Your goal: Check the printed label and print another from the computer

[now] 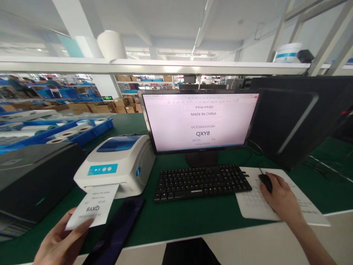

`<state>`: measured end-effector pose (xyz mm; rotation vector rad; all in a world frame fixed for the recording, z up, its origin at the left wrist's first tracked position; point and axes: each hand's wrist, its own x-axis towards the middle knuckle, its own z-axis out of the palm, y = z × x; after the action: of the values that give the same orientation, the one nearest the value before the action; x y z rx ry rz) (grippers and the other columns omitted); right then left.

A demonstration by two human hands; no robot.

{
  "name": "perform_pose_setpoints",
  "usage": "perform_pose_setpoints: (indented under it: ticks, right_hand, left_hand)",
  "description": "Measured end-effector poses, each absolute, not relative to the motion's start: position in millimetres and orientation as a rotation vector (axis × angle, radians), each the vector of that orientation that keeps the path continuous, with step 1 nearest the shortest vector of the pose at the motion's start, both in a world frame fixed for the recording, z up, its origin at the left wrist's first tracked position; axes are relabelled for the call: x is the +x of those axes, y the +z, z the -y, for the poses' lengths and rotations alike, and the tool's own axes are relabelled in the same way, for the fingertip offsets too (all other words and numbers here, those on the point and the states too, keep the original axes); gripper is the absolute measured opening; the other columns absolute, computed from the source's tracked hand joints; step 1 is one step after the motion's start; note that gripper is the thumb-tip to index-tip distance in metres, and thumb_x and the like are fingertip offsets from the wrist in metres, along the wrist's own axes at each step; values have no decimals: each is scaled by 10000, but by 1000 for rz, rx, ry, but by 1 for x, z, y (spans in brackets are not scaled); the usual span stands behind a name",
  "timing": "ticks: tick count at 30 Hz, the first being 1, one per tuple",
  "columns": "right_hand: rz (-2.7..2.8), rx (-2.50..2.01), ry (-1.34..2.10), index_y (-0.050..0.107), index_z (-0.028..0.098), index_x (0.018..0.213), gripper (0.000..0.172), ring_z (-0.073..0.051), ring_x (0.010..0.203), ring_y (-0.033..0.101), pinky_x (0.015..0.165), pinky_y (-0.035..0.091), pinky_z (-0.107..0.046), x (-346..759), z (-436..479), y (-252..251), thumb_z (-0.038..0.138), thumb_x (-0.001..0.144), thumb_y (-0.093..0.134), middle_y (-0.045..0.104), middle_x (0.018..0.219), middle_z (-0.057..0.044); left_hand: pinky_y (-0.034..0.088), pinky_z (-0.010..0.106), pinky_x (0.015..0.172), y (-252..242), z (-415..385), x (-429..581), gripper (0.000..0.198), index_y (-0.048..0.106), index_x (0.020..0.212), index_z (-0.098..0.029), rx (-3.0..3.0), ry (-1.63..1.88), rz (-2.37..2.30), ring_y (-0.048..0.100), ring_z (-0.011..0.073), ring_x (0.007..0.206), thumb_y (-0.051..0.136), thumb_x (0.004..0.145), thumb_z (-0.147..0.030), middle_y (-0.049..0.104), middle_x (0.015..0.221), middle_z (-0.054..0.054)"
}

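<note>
My left hand [59, 241] pinches the lower end of a white printed label [93, 208] that reads QXY8 upside down. The label still hangs from the slot of a white label printer [118, 163] with a blue lid. My right hand [281, 197] lies closed over a black computer mouse [265, 181] on a white mouse pad [275, 206]. A monitor [200, 121] in front shows the same label text. A black keyboard [201, 181] lies below it on the green table mat [171, 217].
A dark phone [118, 230] lies on the mat beside my left hand. A black printer [33, 176] stands at the left, a black computer case [300, 117] at the right. Blue trays with label rolls [68, 130] sit behind. A white shelf [165, 66] runs overhead.
</note>
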<state>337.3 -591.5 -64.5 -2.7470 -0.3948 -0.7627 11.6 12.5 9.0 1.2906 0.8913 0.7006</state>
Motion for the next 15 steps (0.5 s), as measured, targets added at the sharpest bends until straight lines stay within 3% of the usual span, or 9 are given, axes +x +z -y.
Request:
perform_pose_setpoints:
  ticks: [8,15]
  right_hand:
    - [385,-2758,-765,508,163,1461,594,-366,1153,621,970,582,-557,339,593,-66,528,995,467,576,1391,-163]
    - [379,-2762,-760,527,169,1438,580,-362,1147,625,947,589,-557,338,592,-65,536,993,468,585,1378,-160]
  left_hand:
    - [609,188,796,12,-9,6,841,704,1152,-258,1289,665,-811,724,304,1059,1019,377,-177,775,1123,-16]
    - [610,188,817,12,-9,7,815,708,1139,-259,1310,659,-784,698,328,1143,1018,390,-179,776,1123,-19]
